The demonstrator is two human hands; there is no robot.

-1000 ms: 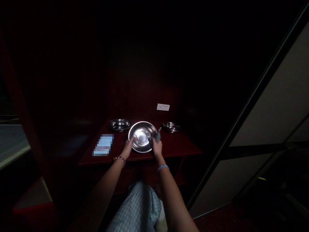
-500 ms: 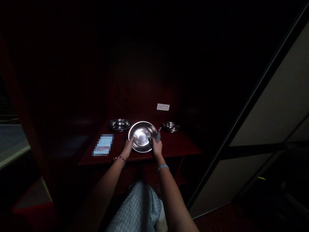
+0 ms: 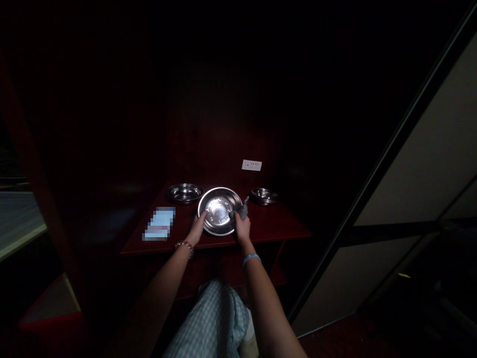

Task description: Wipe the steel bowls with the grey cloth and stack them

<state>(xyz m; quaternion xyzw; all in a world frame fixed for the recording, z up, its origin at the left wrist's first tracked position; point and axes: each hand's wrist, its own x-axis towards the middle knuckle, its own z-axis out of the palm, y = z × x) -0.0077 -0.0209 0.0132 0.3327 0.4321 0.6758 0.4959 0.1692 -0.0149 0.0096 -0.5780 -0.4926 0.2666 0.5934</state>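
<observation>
A shiny steel basin (image 3: 219,208) is tilted towards me above the dark red desk (image 3: 276,228). My left hand (image 3: 198,227) grips its left rim, thumb over the inside and fingers hidden beneath. At the right rim my right hand (image 3: 243,227) is closed on a grey cloth (image 3: 243,211), pressing it against the basin with the thumb inside. Behind to the left rests another steel basin (image 3: 185,193). To the right of the held one sits a smaller stack of steel bowls (image 3: 264,196).
A blurred-out bright screen or sheet (image 3: 159,223) lies on the desk's left part. A white power socket (image 3: 252,165) is on the back wall. Dark side walls enclose the desk, and a pale panel with a black frame (image 3: 406,149) stands at right.
</observation>
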